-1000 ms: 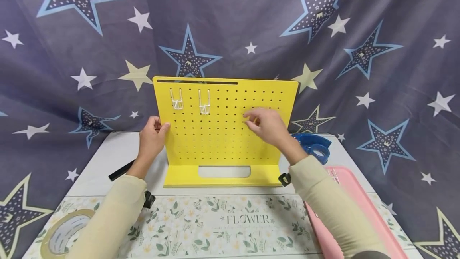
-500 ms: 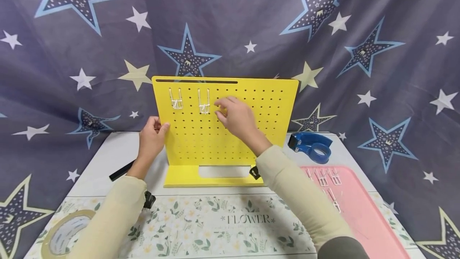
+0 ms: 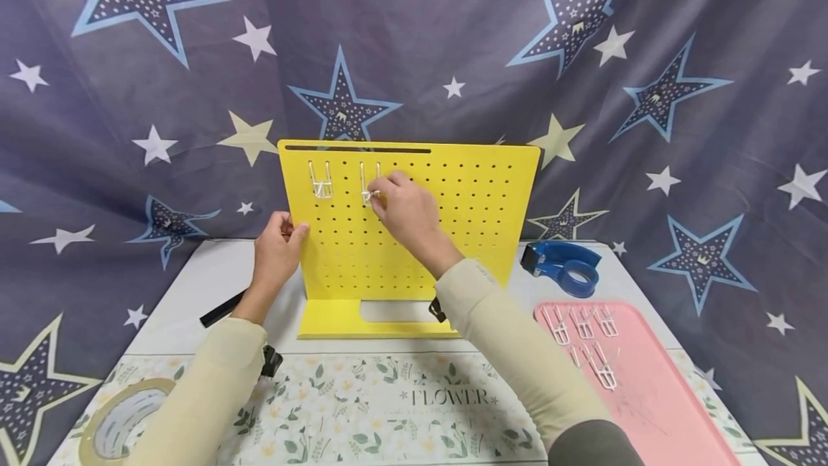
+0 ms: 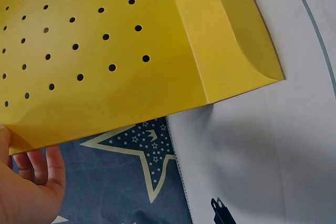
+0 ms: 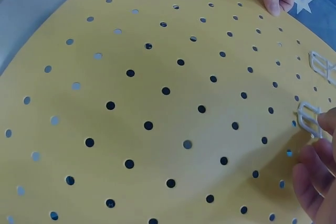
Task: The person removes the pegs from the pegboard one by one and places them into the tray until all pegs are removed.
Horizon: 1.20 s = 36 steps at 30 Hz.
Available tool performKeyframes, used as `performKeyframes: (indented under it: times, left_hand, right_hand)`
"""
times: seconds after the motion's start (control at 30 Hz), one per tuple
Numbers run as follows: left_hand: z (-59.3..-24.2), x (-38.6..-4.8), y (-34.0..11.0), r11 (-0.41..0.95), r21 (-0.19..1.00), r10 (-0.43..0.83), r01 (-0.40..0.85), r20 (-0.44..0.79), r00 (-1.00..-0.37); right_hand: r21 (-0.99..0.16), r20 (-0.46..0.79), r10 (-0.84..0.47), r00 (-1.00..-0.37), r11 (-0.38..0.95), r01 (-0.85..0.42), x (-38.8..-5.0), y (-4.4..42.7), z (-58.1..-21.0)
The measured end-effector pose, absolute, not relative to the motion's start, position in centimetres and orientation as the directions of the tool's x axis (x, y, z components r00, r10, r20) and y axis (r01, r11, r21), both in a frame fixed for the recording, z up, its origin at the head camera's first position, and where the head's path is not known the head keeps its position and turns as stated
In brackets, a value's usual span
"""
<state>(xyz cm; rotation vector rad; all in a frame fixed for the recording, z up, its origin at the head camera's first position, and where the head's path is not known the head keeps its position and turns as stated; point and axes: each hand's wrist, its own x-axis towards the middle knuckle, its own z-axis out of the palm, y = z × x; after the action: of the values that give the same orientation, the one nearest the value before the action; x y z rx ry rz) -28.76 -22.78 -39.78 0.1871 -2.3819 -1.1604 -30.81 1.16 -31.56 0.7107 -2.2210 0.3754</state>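
Observation:
A yellow pegboard (image 3: 401, 257) stands upright on its base on the table. My left hand (image 3: 275, 254) grips its left edge, thumb in front and fingers behind; the left wrist view shows the fingers (image 4: 55, 166) past the edge. Two white wire hooks hang near the board's upper left. The left one (image 3: 320, 182) hangs apart from both hands. My right hand (image 3: 410, 211) pinches the lower end of the other wire hook (image 3: 364, 178), partly covering it. In the right wrist view, that hook (image 5: 308, 116) lies against the board at my fingertips.
A pink tray (image 3: 653, 380) with several white wire hooks (image 3: 600, 365) lies at right. Behind it sits a blue tape dispenser (image 3: 561, 265). A black strip (image 3: 223, 309) and a tape roll (image 3: 106, 426) lie at left. A starry curtain (image 3: 414, 42) hangs behind.
My right hand has moved left across the board, from its right half to the second hook, and now pinches that hook. The left hand has kept its grip on the edge.

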Motion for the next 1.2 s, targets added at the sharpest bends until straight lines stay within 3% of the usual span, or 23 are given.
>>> performKeyframes:
  times: [0.73,1.07,1.2]
  left_hand:
    - [-39.7,-28.6,-22.8,0.639,0.764,-0.316,0.084,0.361,-0.878]
    - [-39.7,-28.7,-22.6,0.633,0.77,-0.315,0.077,0.347,-0.883]
    - [-39.7,-28.7,-22.7,0.63,0.774,-0.32,0.068,0.339,-0.885]
  right_hand:
    - [-0.029,0.792,-0.346,-0.502,0.801,-0.598,-30.7,0.7,-31.5]
    - [0.002,0.832,-0.36,-0.423,0.764,-0.645,-30.0,1.4,-31.1]
    - [0.009,0.823,-0.373,-0.429,0.763,-0.647,-29.5,2.2,-30.8]
